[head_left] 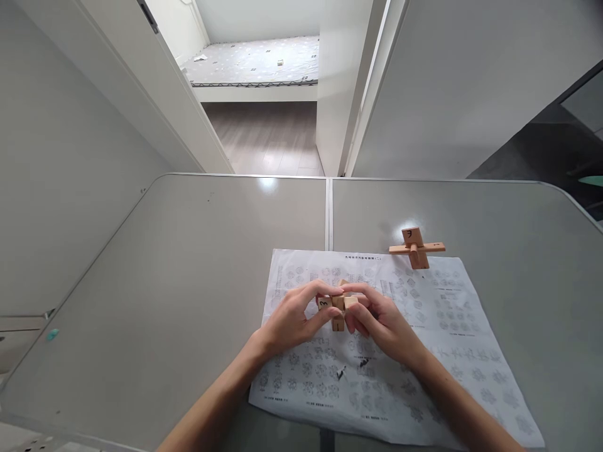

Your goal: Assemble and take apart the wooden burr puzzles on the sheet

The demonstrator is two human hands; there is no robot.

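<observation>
Between my two hands is a small wooden interlocking puzzle made of several numbered blocks, held just above a printed sheet. My left hand grips its left side, thumb and fingers closed around a block marked 3. On the other side, my right hand pinches a pale block end. Fingers of both hands nearly meet at the top and hide part of the puzzle. Beneath them, the white instruction sheet carries rows of small line diagrams.
A second wooden puzzle, cross-shaped, stands at the sheet's upper right edge. The grey folding table has a centre seam and metal rim. Past an open doorway is a bed. A small teal bit lies at far left.
</observation>
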